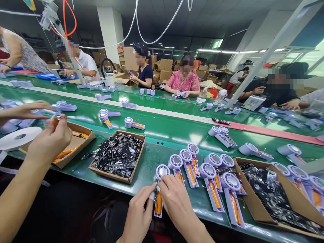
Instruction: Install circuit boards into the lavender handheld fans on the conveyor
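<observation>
A lilac handheld fan (162, 171) lies at the near edge of the green bench, its open handle showing an orange battery (158, 204). My left hand (140, 210) is closed at the fan's neck, with a white cover on one fingertip. My right hand (176, 197) grips the same spot from the other side. The fingertips of both hands meet there, and any small part or wire between them is hidden. Just right of my hands lie several similar fans (212, 189) with orange batteries and thin wires. To the left, a cardboard tray (136, 173) holds black circuit boards (117, 153).
Another person's hands (50, 135) work at left over a box of orange batteries (88, 136), beside a white tape roll (19, 137). A second box of circuit boards (270, 192) stands at right. Fans lie along the green conveyor (162, 130). Co-workers sit across.
</observation>
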A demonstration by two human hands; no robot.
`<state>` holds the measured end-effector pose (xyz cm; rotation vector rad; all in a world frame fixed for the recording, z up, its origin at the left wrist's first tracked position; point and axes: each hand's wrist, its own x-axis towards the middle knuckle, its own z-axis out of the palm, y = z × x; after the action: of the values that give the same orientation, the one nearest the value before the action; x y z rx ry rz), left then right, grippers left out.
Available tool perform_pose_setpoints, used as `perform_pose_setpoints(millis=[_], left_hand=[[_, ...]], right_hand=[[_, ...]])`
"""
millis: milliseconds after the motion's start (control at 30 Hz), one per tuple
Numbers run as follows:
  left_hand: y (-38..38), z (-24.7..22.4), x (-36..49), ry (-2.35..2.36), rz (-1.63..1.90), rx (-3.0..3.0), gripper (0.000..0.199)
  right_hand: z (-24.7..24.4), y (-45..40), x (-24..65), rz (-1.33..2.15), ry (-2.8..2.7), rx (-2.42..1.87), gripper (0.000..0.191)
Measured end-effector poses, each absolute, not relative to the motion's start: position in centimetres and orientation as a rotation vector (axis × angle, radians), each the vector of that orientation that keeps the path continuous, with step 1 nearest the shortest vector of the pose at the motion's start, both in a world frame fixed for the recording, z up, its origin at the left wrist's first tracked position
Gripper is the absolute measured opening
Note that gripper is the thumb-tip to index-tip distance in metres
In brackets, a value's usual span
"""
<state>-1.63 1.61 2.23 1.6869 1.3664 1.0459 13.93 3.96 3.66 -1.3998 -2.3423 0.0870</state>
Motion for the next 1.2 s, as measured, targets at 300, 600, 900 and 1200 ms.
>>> perform_pose_setpoints(millis=[300,600,900,1200], left_hand=[[3.2,2.4,-3.3,1.190,0.940,1.422,0.028],[3.0,2.8,-3.5,1.272,0.845,1.466,0.036],[2.2,2.3,-3.2,1.368,0.711,1.797,0.046],[1.8,3.4,-2.3,1.530,0.369,2.197,0.060]], right_hand=[[4.3,5.6,15.5,0.774,-2.141,-1.116,0.018],[3.8,4.9,16.9,0.895,-1.953,-1.131,0.034],[3.7,3.5,18.3,0.949,-2.090,-1.120,0.033],[2.3,3.9,15.0,1.173,-1.431,-1.173,0.017]])
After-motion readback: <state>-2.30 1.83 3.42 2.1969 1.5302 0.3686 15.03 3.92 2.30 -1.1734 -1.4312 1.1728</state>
